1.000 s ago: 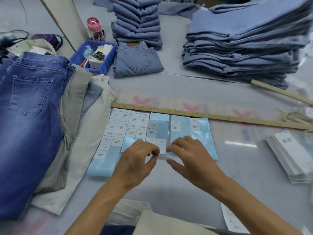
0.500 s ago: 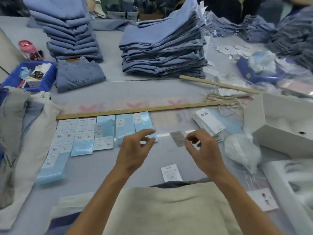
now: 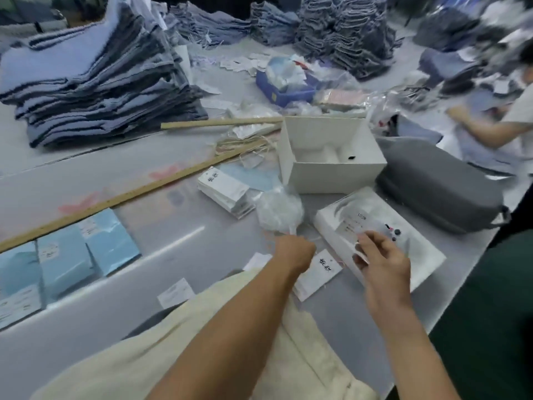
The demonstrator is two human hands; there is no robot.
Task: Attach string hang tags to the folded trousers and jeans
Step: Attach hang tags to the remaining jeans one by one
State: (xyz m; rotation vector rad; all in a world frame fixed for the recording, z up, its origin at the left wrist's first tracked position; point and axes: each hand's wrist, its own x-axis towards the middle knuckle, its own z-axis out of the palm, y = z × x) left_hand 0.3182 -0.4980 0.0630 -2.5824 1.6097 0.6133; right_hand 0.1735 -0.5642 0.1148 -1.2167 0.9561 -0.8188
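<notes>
Trousers point(image 3: 202, 342): cream, folded, 6 o'clock under both arms.
L hand point(image 3: 294, 252): fingers curled, maybe pinching string; blurred.
R hand point(image 3: 383, 264): fingers loosely apart over flat white box point(image 3: 427, 255).
Clutter: hang tag point(image 3: 320, 272) btwn hands; plastic bag point(image 3: 279, 210) at 12.

- The left hand point(image 3: 294, 252), fingers curled under, hovers over the pale grey desk point(image 3: 173, 232) just below a crumpled clear plastic bag point(image 3: 278, 210).
- At its three o'clock, the right hand point(image 3: 383, 264) pinches something small and blurred above a flat white carton point(image 3: 421, 255).
- A white paper hang tag with black script point(image 3: 320, 272) lies between the hands.
- Cream folded trousers point(image 3: 202, 342) lie at six o'clock.
- A long wooden ruler point(image 3: 129, 194) runs toward ten o'clock.
</notes>
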